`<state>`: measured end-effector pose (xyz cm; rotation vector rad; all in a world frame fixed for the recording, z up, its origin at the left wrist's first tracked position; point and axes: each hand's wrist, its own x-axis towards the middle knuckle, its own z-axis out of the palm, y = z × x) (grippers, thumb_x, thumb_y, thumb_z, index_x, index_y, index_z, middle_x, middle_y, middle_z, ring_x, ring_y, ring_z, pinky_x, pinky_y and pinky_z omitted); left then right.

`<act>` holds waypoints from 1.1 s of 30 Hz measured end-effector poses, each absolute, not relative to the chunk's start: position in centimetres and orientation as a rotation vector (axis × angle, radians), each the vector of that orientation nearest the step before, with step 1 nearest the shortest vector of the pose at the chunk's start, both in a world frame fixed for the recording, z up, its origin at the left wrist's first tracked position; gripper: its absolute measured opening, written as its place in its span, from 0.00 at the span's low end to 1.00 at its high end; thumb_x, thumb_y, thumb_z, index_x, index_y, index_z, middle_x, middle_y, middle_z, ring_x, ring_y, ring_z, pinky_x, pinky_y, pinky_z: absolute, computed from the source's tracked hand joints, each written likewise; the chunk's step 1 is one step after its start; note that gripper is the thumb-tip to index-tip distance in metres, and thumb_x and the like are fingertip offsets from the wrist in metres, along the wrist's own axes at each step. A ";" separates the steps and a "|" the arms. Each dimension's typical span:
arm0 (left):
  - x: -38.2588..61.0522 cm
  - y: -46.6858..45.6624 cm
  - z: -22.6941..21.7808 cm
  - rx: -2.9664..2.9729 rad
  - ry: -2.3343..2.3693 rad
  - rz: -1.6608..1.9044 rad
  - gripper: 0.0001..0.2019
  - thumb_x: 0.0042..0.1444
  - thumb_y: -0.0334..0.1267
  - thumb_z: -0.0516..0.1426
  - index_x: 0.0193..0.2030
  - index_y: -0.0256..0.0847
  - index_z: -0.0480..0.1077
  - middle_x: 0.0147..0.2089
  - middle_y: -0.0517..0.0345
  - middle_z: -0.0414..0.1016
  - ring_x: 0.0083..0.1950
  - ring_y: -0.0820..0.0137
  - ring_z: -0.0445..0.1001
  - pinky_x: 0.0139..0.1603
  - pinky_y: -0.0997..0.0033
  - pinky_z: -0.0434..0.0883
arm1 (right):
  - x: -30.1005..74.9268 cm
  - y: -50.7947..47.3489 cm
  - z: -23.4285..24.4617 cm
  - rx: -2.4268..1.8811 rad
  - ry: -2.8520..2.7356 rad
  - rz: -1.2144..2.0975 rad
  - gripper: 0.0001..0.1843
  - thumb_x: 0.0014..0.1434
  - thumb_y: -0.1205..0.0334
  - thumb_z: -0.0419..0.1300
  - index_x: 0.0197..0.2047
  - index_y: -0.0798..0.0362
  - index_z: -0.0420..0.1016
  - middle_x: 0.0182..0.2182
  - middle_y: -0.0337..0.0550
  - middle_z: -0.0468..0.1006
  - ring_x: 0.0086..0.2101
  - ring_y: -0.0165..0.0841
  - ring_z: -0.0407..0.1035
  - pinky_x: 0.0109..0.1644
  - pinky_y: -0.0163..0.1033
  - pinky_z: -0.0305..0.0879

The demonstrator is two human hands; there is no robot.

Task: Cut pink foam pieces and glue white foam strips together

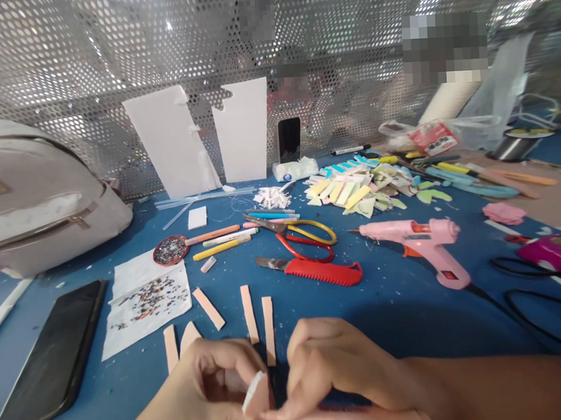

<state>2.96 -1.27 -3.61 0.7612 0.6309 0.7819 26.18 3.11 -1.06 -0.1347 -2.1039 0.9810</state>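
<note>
My left hand [224, 388] is closed around a small peach-coloured piece [257, 394] with a rough white edge, low in the head view. The fingers of my right hand [331, 370] are curled, and their tips pinch at the lower right edge of that same piece. How the right thumb sits is partly hidden at the bottom of the view. Just beyond the hands lie several flat peach strips [249, 315], one of them partly behind my left hand. Past these rest a red-handled knife [324, 272] and scissors with red and yellow handles [305, 237].
A pink glue gun [418, 243] lies right, its cord trailing. At left are a black phone [48, 354], a white sheet with dark bits [146, 336] and a backpack [40, 197]. Paper scraps [355, 190] heap at the back, near white boards [243, 130] against perforated metal.
</note>
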 end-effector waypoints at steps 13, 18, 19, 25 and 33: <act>3.0 -1.3 -3.7 0.759 0.666 0.767 0.11 0.42 0.36 0.77 0.30 0.37 0.81 0.33 0.57 0.75 0.32 0.74 0.76 0.36 0.76 0.72 | 26.2 3.3 -0.8 -0.069 -2.177 0.979 0.16 0.75 0.54 0.46 0.54 0.55 0.67 0.41 0.46 0.82 0.39 0.31 0.74 0.49 0.38 0.66; 2.9 -1.2 -3.7 0.752 0.695 0.760 0.14 0.39 0.38 0.78 0.30 0.36 0.82 0.34 0.56 0.76 0.33 0.73 0.76 0.36 0.78 0.71 | 26.1 3.0 -1.0 -0.132 -2.074 0.948 0.19 0.74 0.48 0.46 0.48 0.53 0.69 0.33 0.43 0.78 0.34 0.32 0.70 0.44 0.37 0.66; 2.9 -1.3 -3.7 0.752 0.696 0.754 0.14 0.39 0.38 0.78 0.30 0.36 0.82 0.34 0.55 0.76 0.33 0.73 0.76 0.35 0.77 0.71 | 26.1 2.9 -1.0 -0.129 -2.067 0.936 0.19 0.74 0.48 0.45 0.48 0.53 0.69 0.32 0.43 0.78 0.34 0.32 0.70 0.44 0.38 0.66; 2.9 -1.5 -3.8 0.750 0.698 0.746 0.13 0.40 0.38 0.77 0.29 0.37 0.81 0.33 0.57 0.75 0.31 0.75 0.75 0.34 0.79 0.71 | 26.3 3.1 -0.9 -0.086 -2.163 0.941 0.19 0.75 0.51 0.44 0.51 0.54 0.68 0.37 0.46 0.80 0.36 0.33 0.72 0.45 0.38 0.67; 2.9 -1.4 -3.6 0.738 0.713 0.737 0.14 0.39 0.37 0.78 0.29 0.36 0.81 0.32 0.57 0.75 0.31 0.73 0.76 0.34 0.77 0.71 | 26.2 2.9 -1.2 -0.073 -2.183 1.011 0.18 0.76 0.50 0.43 0.53 0.53 0.67 0.40 0.45 0.81 0.39 0.32 0.74 0.48 0.39 0.65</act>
